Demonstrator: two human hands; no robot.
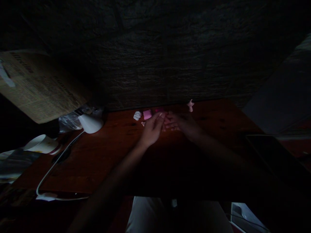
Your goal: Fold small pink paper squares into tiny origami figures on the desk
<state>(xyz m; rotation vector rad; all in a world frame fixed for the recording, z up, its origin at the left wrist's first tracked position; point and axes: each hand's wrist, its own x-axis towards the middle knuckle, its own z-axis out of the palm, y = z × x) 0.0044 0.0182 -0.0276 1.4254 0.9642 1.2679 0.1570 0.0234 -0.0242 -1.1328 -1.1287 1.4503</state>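
Over the far part of the wooden table, my left hand and my right hand meet at their fingertips. The left fingers are curled in with the thumb on top, and the right fingers are bent toward them; whatever lies between is too dark and hidden to make out. Just beyond the left hand sit a pink block and a crumpled white lump, both like modelling clay. A darker magenta piece shows behind the fingers, and a small pale bit beside the left hand. A pale pink shaped piece stands upright beyond the right hand.
Dim light covers the wooden table, which meets a brick-patterned wall. At left are a white lamp-like cone with a white cable, a paper cup and a newspaper-covered shade. A dark flat panel lies right.
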